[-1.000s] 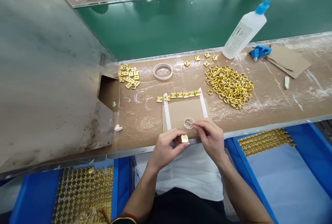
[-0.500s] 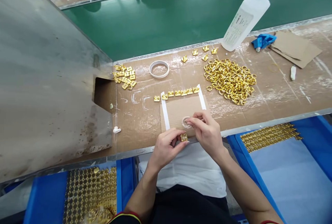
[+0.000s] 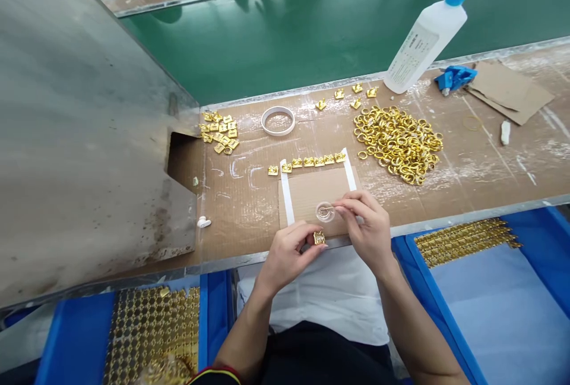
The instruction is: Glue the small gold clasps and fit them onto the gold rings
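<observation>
Between the thumb and fingers of my left hand is a square gold piece, held near the table's front edge. My right hand pinches a thin stick, whose tip reaches into a small clear round dish. That dish sits on a cardboard sheet with white tape strips down both sides. Along the sheet's far edge runs a row of square gold pieces. To the right lies a heap of gold rings.
A tape roll and more gold pieces lie behind on the left, near a metal panel. A bottle with blue tip stands at the back right. Blue trays of gold parts flank my lap.
My right hand has moved slightly right, and the thin stick now shows plainly over the dish. My left hand still holds the gold piece, turned a little. The whole view has shifted slightly.
</observation>
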